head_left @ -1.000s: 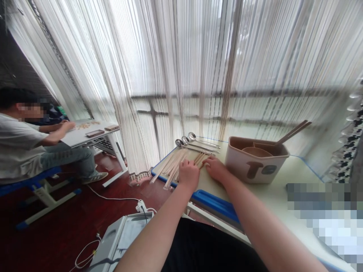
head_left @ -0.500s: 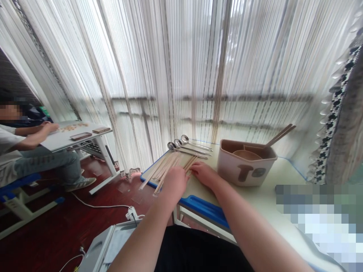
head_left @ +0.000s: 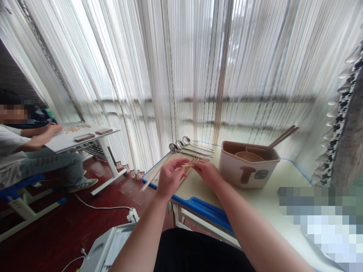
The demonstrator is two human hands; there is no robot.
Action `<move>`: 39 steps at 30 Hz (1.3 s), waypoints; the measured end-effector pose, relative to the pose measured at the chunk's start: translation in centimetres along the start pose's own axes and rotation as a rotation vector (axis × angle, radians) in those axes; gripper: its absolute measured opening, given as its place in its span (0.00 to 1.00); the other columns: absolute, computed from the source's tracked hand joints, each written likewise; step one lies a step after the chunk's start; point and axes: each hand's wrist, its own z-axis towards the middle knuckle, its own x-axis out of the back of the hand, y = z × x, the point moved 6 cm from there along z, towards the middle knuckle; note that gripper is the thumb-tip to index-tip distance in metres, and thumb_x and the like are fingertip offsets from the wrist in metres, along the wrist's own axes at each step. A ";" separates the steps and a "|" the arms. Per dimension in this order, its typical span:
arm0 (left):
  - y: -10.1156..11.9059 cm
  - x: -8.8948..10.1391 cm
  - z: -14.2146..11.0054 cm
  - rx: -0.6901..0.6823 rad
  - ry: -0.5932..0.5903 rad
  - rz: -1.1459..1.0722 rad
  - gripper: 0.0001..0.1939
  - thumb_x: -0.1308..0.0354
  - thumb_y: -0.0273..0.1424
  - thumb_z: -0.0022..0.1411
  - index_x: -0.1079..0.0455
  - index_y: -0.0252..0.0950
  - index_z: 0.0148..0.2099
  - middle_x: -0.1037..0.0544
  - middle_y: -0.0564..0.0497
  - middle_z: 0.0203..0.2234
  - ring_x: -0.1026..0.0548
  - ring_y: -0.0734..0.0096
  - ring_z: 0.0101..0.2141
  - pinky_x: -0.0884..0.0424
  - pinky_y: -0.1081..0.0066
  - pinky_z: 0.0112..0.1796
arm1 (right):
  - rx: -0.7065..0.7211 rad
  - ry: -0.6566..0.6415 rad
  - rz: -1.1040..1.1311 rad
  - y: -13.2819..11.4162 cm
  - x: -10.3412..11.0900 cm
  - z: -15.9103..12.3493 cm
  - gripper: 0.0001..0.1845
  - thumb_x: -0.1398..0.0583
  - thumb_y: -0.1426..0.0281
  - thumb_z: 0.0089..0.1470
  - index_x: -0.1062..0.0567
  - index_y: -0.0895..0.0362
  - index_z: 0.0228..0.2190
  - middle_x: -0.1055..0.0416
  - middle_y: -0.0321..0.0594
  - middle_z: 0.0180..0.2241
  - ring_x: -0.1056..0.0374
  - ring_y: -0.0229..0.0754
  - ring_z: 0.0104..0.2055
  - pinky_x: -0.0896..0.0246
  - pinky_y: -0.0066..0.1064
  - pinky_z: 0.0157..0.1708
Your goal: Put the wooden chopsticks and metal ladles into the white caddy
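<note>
My left hand (head_left: 171,176) is raised a little over the table's front left part, its fingers curled and thumb below around the ends of pale wooden chopsticks (head_left: 187,166). Facing it, my right hand (head_left: 208,172) pinches the other ends of these chopsticks. How many they are is hard to make out. More chopsticks (head_left: 154,178) lie loose on the tabletop beneath and left of my left hand, some in clear wrappers and partly hidden by it. Behind both hands lie three metal ladles (head_left: 186,140), at least one slotted, with handles pointing right.
A beige-and-brown utensil box (head_left: 246,176) stands right of my right hand, with brown chopsticks (head_left: 283,136) leaning out. The table has a blue edge (head_left: 204,209). At left, a person (head_left: 17,151) sits at another white table (head_left: 65,141). A power strip (head_left: 132,215) lies below.
Both hands have come up from the loose pile, with pale chopsticks now between them. My left hand has turned, its fingers now curling toward the right hand. The view has shifted slightly.
</note>
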 end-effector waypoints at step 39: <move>13.8 -9.6 2.7 -0.631 0.180 0.010 0.09 0.41 0.34 0.56 0.24 0.39 0.40 0.21 0.51 0.31 0.24 0.72 0.31 0.27 0.73 0.35 | -0.167 -0.156 0.141 -7.4 15.5 1.9 0.09 0.42 0.67 0.53 0.24 0.56 0.28 0.28 0.34 0.21 0.34 0.33 0.23 0.45 0.21 0.23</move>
